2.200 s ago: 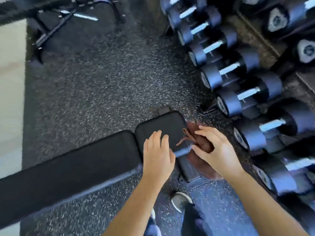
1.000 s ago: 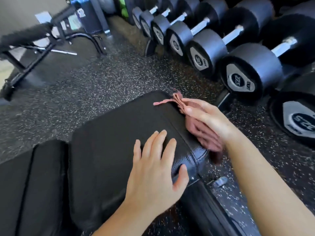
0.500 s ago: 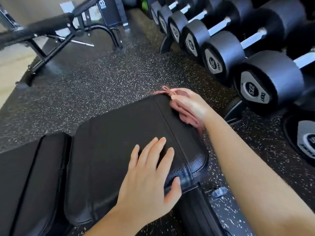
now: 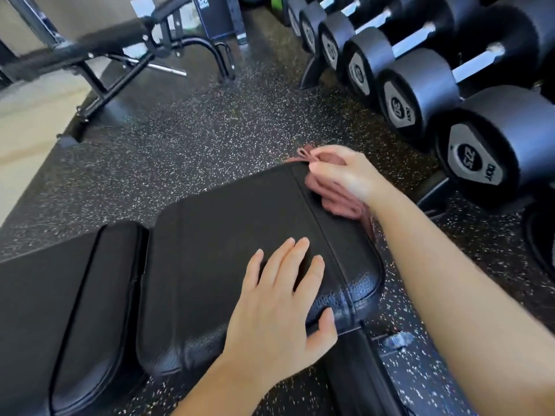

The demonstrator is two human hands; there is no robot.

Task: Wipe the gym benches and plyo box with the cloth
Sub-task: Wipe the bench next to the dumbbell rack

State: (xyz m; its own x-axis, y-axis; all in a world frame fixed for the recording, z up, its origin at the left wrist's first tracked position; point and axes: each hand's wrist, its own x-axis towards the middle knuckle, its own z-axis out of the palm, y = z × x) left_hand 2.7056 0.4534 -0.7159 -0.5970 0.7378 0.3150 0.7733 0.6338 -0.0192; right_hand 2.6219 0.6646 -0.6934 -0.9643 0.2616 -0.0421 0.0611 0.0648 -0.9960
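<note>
A black padded gym bench (image 4: 228, 223) fills the lower left, its seat pad nearest me and the longer back pad (image 4: 60, 289) to the left. My left hand (image 4: 279, 307) lies flat on the seat pad, fingers straight, thumb hooked over the near edge. My right hand (image 4: 345, 172) grips a reddish-brown cloth (image 4: 336, 202) and presses it against the far right corner and side of the seat pad. Part of the cloth hangs down the pad's side beneath my wrist.
A rack of black dumbbells (image 4: 420, 88) runs along the right, close to the bench end. A second bench on a black frame (image 4: 99, 52) stands at the upper left. A dark box (image 4: 216, 16) sits behind it. Speckled rubber floor (image 4: 195, 130) lies between.
My right hand has slid the cloth along the seat pad's right side toward its far corner. My left hand has stayed flat on the pad. The view has closed in on the bench.
</note>
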